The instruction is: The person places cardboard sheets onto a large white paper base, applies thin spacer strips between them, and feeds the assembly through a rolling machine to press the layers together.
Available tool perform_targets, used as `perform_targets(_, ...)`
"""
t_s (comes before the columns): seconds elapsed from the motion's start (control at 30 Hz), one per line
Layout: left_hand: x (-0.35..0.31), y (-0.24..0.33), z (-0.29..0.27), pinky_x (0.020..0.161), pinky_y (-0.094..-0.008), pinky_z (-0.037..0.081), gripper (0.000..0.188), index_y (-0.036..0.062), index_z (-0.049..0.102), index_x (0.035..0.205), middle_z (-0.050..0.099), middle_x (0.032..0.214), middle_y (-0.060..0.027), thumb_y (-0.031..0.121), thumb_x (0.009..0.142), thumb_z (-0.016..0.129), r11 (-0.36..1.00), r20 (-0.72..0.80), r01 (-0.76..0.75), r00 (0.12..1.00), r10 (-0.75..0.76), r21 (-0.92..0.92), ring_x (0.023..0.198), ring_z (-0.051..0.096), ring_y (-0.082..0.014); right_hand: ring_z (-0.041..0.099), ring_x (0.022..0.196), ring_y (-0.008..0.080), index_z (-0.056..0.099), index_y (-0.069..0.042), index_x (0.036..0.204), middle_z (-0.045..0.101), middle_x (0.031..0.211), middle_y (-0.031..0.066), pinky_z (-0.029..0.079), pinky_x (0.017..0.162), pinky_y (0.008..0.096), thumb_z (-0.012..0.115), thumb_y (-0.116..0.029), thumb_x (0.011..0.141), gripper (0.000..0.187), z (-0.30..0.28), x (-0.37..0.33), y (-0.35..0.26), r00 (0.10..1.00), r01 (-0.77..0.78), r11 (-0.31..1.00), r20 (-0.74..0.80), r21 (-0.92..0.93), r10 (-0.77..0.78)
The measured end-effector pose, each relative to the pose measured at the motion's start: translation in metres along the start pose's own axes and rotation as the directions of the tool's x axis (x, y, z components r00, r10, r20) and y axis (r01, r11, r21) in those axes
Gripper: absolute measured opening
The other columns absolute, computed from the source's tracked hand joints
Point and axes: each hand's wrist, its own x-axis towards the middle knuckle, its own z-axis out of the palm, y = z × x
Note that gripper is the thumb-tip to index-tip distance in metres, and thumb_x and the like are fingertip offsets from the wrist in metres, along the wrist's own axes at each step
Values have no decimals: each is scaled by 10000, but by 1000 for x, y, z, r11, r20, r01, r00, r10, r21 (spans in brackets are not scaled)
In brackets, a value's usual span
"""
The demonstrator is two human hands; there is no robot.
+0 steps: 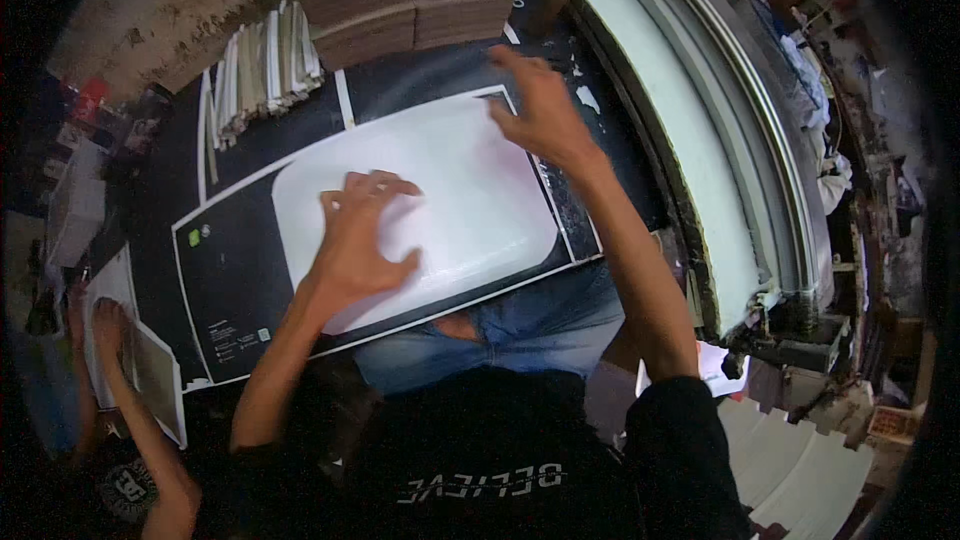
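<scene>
A glossy white panel with rounded corners lies on a black printed sheet with white border lines, on the table in front of me. Over the panel's left half is my left hand, its fingers spread and curved, holding nothing. My right hand is at the panel's far right corner, thumb and fingers apart with nothing between them. Whether either hand touches the panel, I cannot tell.
Stacks of brown-edged boards and a bundle of pale strips sit at the back. A long machine with a pale bed and metal rails runs along the right. At the left, another person's hand is near a white-edged panel.
</scene>
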Motion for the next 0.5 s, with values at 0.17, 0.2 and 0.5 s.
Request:
perform_targets(0.17, -3, 1, 17, 1035, -495, 283, 756, 182, 599, 1307, 552, 1329, -87, 279, 596, 836, 998, 180, -3, 984, -9, 66, 1285, 450, -296, 519, 1295, 312, 452, -49, 1490, 623, 1365, 151, 376, 1099, 451, 604, 4, 844, 666, -51, -124, -36, 1000, -24, 1000, -8, -18, 23)
perform_targets(0.2, -1, 3, 14, 1033, -497, 284, 763, 182, 599, 1310, 551, 1333, -85, 282, 592, 839, 998, 203, 6, 979, -17, 59, 1285, 449, -297, 510, 1280, 311, 455, -74, 1489, 570, 1419, 152, 358, 1093, 468, 620, 18, 811, 704, -52, -157, -39, 1000, -2, 997, 5, -74, 2)
perform_targets(0.5, 2, 5, 14, 1046, -514, 279, 795, 183, 606, 1331, 545, 1367, -83, 289, 584, 858, 994, 242, 42, 968, -65, 97, 1302, 445, -292, 352, 1453, 277, 380, -10, 1540, 389, 1602, 106, 228, 1146, 508, 597, -164, 878, 713, -34, -229, -61, 930, -72, 984, 347, -161, 124)
